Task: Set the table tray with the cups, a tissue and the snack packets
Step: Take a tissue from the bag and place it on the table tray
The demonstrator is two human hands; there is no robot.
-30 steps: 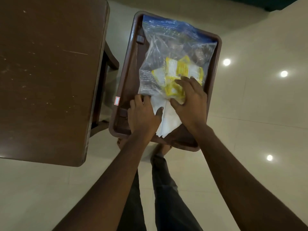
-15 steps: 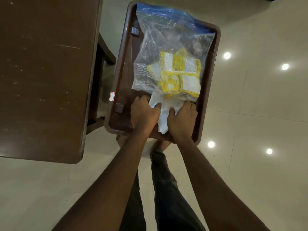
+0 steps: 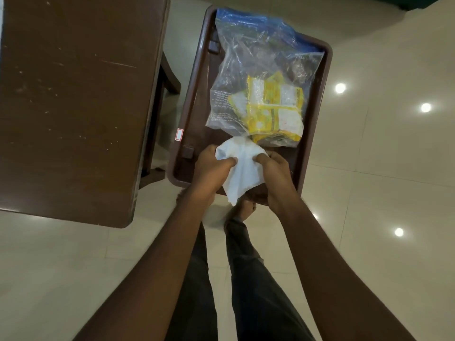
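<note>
Big brown desk (image 3: 73,99) at left, small white scratches on top. Shiny cream tile floor (image 3: 384,168) all around, round light spots on it. Dark trousers (image 3: 258,291) and bare foot (image 3: 243,210) below.

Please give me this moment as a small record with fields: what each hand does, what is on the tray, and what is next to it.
left hand: pinches the white tissue
right hand: pinches the same tissue
tissue state: crumpled, held over the near end of the brown plastic tray
on tray: clear plastic bag with yellow snack packets inside
left of tray: dark brown wooden table
cups: none visible
</note>
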